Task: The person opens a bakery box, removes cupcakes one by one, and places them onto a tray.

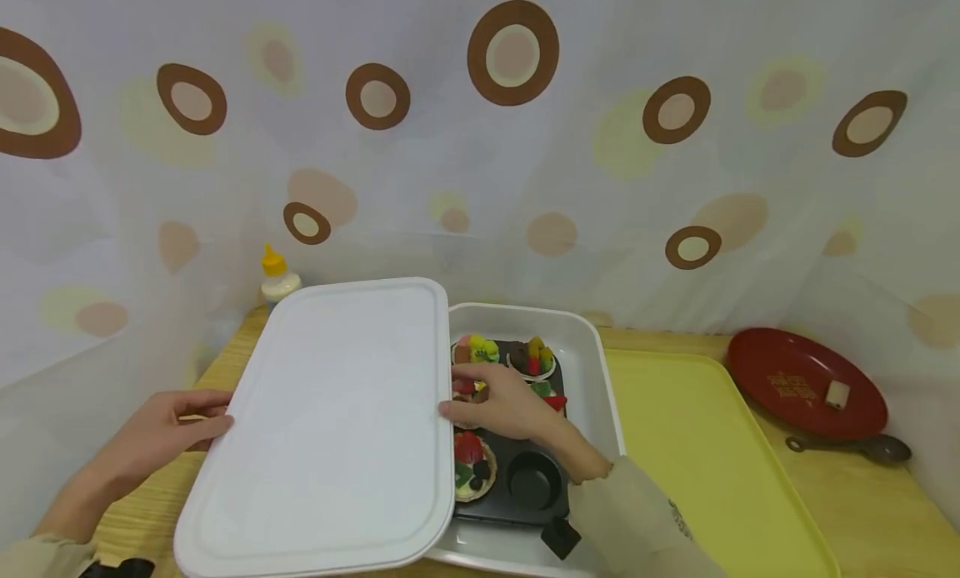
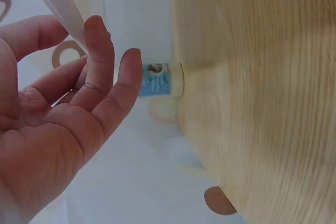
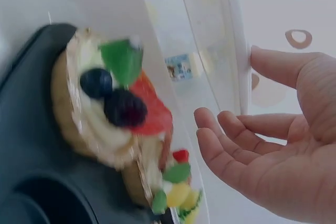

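A white rounded rectangular lid [image 1: 330,420] is held up between both hands, overlapping the left part of a white box [image 1: 592,345]. My left hand [image 1: 150,436] pinches its left edge; in the left wrist view the thumb and fingers of that hand [image 2: 68,108] meet at the lid's edge [image 2: 55,1]. On the opposite edge, my right hand [image 1: 502,403] pinches with thumb and fingers, above the box. Inside the box sits a dark muffin tin [image 1: 506,511] with several fruit tarts [image 1: 480,478] in its cups; one front cup [image 1: 534,480] holds no tart. The lid hides the box's left side.
A squeeze bottle with a yellow cap [image 1: 274,266] stands behind the lid at the back left. Right of the box lie a yellow tray [image 1: 697,453], a red oval plate [image 1: 795,378] with a small pale block [image 1: 837,395], and a dark spoon [image 1: 885,449]. A patterned curtain [image 1: 450,170] closes off the back.
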A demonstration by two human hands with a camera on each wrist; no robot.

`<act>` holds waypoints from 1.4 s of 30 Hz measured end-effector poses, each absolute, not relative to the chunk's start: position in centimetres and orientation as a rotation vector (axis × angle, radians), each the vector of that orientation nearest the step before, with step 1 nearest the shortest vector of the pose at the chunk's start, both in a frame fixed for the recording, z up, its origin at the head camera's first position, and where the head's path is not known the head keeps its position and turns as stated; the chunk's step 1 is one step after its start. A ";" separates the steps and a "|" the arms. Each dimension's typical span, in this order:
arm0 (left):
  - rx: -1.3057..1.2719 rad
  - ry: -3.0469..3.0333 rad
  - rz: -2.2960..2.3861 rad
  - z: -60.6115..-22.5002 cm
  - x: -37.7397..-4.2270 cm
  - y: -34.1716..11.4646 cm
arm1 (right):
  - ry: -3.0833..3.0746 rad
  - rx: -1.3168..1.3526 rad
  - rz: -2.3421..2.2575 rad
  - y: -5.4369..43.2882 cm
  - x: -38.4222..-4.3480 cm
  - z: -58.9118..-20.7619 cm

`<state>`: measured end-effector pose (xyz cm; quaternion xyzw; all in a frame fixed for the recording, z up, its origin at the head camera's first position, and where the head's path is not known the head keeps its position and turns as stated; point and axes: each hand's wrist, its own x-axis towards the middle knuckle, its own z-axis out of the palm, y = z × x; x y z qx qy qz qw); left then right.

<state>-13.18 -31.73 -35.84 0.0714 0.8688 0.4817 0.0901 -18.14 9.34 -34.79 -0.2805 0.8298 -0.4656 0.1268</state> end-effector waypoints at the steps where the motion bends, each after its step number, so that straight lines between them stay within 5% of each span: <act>1: 0.206 2.587 1.430 -36.0 -13.2 -32.0 | 2.425 -0.804 -1.344 9.0 -18.1 -34.8; 42: 0.118 2.494 1.192 -39.4 -15.3 -36.4 | 2.518 -0.762 -1.153 3.6 -16.8 -35.6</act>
